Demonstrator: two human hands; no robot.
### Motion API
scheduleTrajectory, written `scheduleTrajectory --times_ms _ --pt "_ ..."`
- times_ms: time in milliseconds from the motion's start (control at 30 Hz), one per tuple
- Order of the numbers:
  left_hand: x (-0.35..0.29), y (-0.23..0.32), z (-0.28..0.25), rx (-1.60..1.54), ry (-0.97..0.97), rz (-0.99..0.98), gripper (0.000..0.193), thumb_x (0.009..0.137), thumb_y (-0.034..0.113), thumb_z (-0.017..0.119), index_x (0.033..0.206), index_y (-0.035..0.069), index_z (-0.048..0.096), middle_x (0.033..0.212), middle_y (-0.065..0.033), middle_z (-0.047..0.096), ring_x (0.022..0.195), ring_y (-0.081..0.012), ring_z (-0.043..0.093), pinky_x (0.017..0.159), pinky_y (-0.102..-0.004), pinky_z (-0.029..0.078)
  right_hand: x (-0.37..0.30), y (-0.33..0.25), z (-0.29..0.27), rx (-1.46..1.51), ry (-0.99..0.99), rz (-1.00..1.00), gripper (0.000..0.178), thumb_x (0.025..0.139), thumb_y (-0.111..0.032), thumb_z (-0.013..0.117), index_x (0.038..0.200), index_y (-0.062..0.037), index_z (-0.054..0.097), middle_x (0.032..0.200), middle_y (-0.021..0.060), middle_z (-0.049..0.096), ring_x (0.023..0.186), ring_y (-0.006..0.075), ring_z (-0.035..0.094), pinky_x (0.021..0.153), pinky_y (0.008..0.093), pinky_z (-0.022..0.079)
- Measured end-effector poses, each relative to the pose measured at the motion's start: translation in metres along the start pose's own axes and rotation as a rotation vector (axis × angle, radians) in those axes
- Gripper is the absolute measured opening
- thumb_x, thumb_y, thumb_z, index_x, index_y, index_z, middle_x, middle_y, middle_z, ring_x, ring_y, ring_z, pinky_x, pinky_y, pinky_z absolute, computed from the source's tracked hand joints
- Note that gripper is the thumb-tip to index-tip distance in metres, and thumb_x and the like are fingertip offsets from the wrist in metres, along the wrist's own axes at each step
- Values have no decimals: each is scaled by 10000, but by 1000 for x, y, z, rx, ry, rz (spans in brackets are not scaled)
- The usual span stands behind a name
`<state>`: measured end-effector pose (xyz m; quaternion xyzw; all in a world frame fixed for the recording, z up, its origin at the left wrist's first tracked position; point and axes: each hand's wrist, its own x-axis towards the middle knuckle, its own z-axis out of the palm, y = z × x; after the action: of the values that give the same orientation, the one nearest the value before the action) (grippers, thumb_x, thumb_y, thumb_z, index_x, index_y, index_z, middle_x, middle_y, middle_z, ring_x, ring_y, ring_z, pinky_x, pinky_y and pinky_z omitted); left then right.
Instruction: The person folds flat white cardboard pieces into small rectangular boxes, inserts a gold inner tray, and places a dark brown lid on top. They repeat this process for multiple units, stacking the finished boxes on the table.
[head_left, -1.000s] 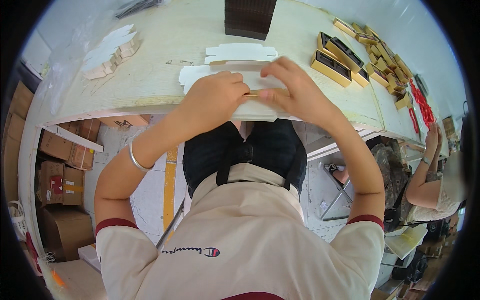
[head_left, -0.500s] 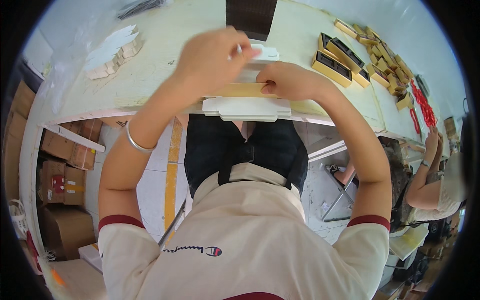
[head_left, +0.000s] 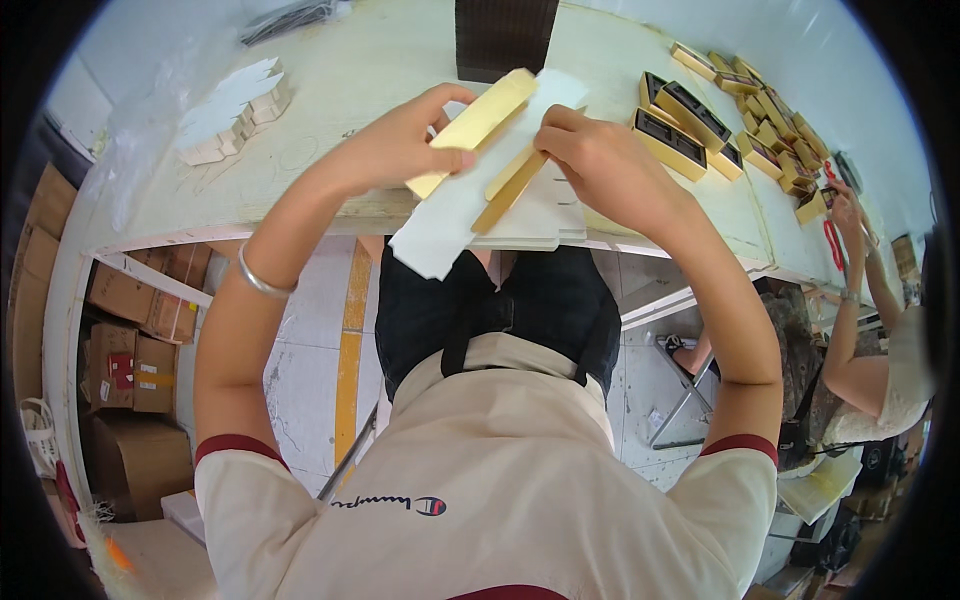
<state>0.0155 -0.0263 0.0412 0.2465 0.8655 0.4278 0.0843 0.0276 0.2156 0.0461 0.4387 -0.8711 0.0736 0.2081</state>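
Observation:
A folding-carton blank (head_left: 435, 235), white inside and gold outside, is tilted diagonally over the table's front edge with its long sides raised. My left hand (head_left: 400, 145) is closed on its left gold side, thumb lying across the panel. With bent fingers, my right hand (head_left: 605, 160) pinches the opposite side near its upper part. Under the carton blank, a stack of flat white blanks (head_left: 545, 215) lies at the table edge, partly hidden. A dark brown block-like stack (head_left: 507, 42) stands just beyond my hands.
Gold boxes with black inserts (head_left: 668, 142) stand on the right, with a pile of small gold boxes (head_left: 768, 112) beyond. More white blanks (head_left: 235, 110) lie at left. A co-worker's hand (head_left: 848, 212) is near red-handled scissors (head_left: 833, 245). Cardboard cartons (head_left: 135, 370) fill shelves below.
The carton blank has come up off the stack and turned diagonal, its sides folded up. My left hand moved down and left onto it; the co-worker's hands rose.

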Motion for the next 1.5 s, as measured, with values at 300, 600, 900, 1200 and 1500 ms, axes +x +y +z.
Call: scheduleTrajectory --times_ms 300,600,900,1200,1500 --pt "-18 -7 49 273 235 223 406 751 -81 498 1125 77 479 1242 -114 470 1165 -239 486 921 -345 416 -22 -13 30 562 -57 -78 201 722 13 677 912 -12 617 1029 119 550 958 284 556 799 352 480" --pt "-34 -14 28 -87 -129 254 347 696 123 770 986 39 601 803 -91 583 701 -152 550 645 -283 455 -13 -24 41 644 -62 150 207 756 -7 686 743 -18 480 750 71 482 693 199 464 605 291 393" --pt "-14 11 50 127 -16 55 280 709 130 772 918 32 613 674 -25 563 586 -91 502 550 -243 396 -1 -26 24 793 -270 377 358 734 -10 676 997 -37 435 816 120 537 716 244 531 665 328 458" --pt "-20 -5 66 21 193 185 189 740 139 754 746 10 615 664 -38 552 574 -114 470 528 -258 380 -42 -38 10 584 -69 92 695 697 -4 707 1321 -102 415 1126 125 546 970 272 538 879 356 441" --pt "-8 -23 26 -496 -258 -148 285 890 311 608 907 27 627 678 -76 580 555 -126 516 535 -251 425 -24 -39 52 778 347 273 208 820 -9 626 1016 -31 559 721 83 554 660 193 496 670 291 418"
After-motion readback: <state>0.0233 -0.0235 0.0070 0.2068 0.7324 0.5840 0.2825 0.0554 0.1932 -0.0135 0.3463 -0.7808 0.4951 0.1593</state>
